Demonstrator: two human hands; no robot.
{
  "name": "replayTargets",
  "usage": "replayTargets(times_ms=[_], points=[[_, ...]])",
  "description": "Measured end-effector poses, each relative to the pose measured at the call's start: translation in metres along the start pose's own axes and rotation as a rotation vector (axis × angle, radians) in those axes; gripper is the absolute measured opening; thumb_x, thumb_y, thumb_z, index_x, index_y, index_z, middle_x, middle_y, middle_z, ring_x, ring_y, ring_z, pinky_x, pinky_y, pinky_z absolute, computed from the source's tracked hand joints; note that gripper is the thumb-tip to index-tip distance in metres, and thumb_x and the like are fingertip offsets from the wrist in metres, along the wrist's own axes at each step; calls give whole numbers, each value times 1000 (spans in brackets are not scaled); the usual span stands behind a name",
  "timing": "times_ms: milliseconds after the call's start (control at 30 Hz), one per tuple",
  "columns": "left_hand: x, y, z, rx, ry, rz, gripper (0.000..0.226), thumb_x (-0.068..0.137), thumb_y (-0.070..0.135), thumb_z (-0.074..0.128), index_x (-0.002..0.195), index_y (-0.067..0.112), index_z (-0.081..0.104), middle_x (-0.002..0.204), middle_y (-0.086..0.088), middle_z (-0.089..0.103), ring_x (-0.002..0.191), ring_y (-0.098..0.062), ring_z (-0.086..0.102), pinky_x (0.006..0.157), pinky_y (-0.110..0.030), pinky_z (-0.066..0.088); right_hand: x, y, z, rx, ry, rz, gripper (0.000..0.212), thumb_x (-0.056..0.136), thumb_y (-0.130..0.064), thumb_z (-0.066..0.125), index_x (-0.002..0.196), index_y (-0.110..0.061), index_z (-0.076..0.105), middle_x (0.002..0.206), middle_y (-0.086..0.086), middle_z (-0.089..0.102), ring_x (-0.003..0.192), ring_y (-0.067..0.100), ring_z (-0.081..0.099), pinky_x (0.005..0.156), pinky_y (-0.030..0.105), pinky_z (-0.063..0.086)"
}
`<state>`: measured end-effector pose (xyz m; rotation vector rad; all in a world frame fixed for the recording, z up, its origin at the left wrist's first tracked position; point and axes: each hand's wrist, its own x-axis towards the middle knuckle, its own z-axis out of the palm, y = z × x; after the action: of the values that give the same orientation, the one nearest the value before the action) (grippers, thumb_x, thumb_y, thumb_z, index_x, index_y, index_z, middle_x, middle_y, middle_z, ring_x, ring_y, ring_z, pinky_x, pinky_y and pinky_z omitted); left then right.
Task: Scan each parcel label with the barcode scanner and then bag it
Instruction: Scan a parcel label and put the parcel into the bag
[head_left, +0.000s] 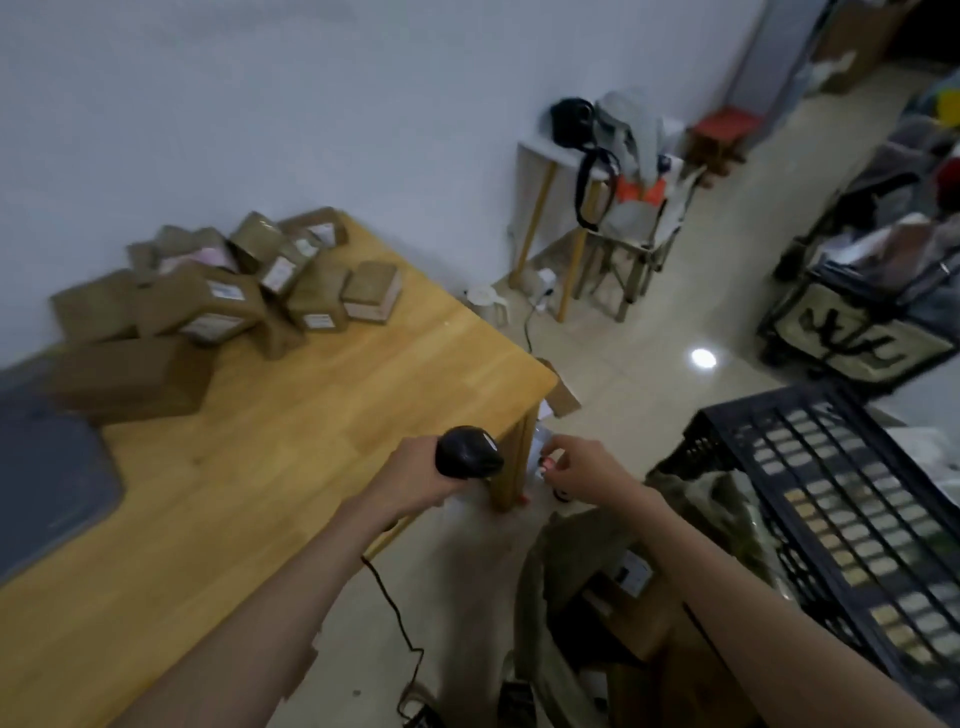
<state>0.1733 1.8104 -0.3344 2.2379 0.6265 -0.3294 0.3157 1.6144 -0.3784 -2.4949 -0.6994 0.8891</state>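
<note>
Brown parcels (223, 291) wait upper left. Our left hand (415, 475) grips the barcode scanner (467, 452); our right hand (576, 465), loosely curled, holds nothing. We should take one parcel, label up.

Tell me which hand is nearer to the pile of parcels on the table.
Left. The left hand grips the barcode scanner over the table's near corner, below and right of the parcel pile. The right hand is further right, past the table edge, above the floor.

I see a wooden table (322, 415) filling the frame's lower left, a heap of brown parcels (218, 296) at its far end, a grey mat (47, 467) at the left edge.
</note>
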Motion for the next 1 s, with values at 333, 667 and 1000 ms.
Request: replayTargets(times_ms=[333,667,1000], points=[[-50,-78,-107,-73,240,-79,9,79,18,72,85,12,70,64,-4,72,60,-12,70,59,-23,52,33,-156,19,-134,-51,-208,34,96,-29,64,128,-20,59,96,2,65,83,15,63,78,35,57],[-54,-125,-178,-140,395,-139,15,82,18,72,93,9,68,68,-9,73,59,-15,71,65,-33,56,79,-251,14,-131,-5,-371,30,95,-28,63,124,-20,62,97,10,71,63,15,59,73,40,58],[30,-130,-232,-202,526,-226,14,82,20,74,91,10,71,63,-3,71,50,-6,65,59,-26,54,185,-298,-23,-135,-50,-448,30,94,-25,64,122,-17,65,108,3,60,83,20,60,79,40,58]])
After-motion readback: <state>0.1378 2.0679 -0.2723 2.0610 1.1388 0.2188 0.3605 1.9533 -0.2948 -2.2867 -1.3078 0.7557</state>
